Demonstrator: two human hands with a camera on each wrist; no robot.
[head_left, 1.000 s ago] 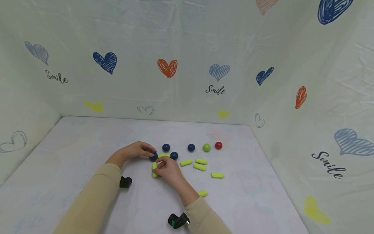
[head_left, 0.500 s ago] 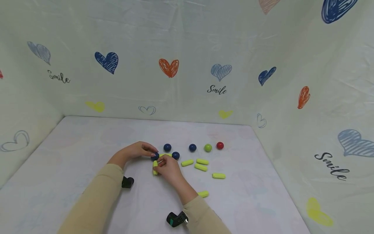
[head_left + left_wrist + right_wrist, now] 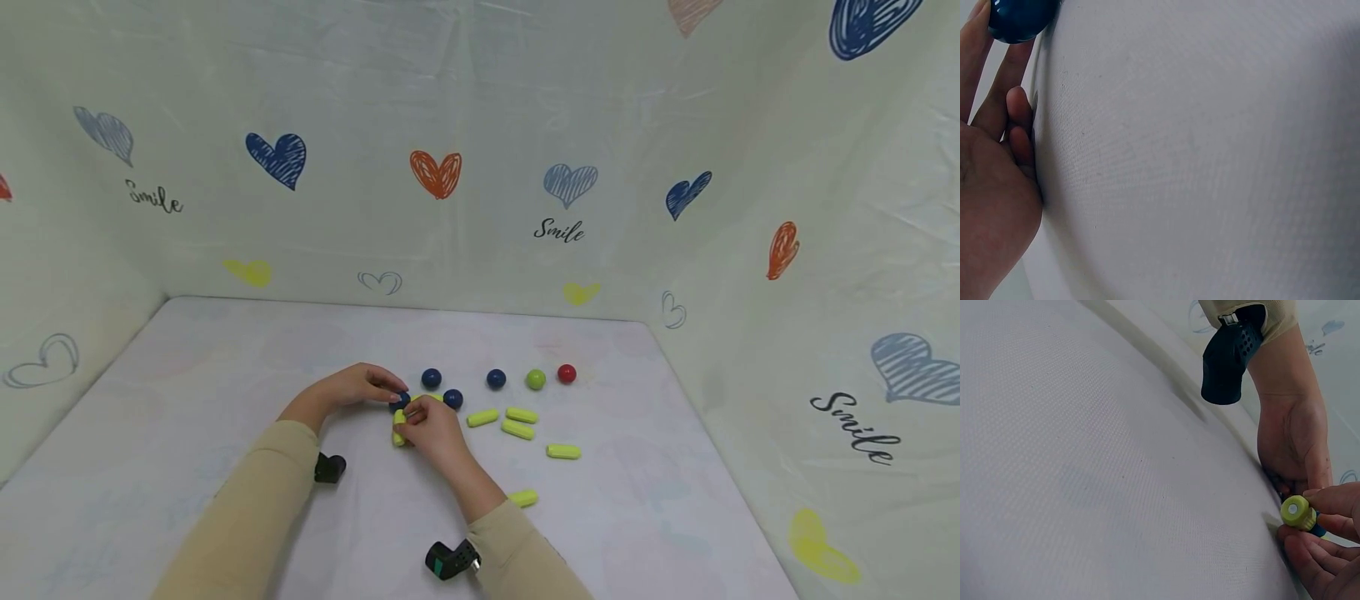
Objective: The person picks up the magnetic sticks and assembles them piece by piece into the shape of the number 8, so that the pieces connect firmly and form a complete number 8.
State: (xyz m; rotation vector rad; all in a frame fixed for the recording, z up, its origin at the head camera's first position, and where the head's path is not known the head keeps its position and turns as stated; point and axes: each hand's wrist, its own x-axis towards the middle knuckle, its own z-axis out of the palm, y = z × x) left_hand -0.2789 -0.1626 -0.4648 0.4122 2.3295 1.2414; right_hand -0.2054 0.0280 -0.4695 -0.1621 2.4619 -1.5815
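Note:
My left hand [image 3: 347, 392] holds a glossy dark blue ball [image 3: 400, 403] on the table, its fingers and thumb at the ball's sides; the left wrist view shows the same ball [image 3: 1021, 19] at the top left. With thumb and fingers, my right hand [image 3: 437, 435] pinches a short yellow-green rod [image 3: 399, 428], its far end up against that ball. The right wrist view shows the pale round tip of this rod [image 3: 1296, 512]. Behind the right fingers, a second yellow-green rod [image 3: 427, 398] runs from near the held ball to another blue ball [image 3: 453, 399]; its left part is hidden.
Farther back stand two blue balls [image 3: 431, 378] [image 3: 496, 379], a green ball [image 3: 536, 379] and a red ball [image 3: 567, 373]. Several loose yellow-green rods [image 3: 518, 429] lie to the right, one partly behind the right forearm [image 3: 523, 497]. A heart-printed curtain [image 3: 495, 267] rises behind the table.
My right hand has brought the pinched rod slightly away from me, closer to the held blue ball. The left hand stays at that ball; the whole head view has shifted a little.

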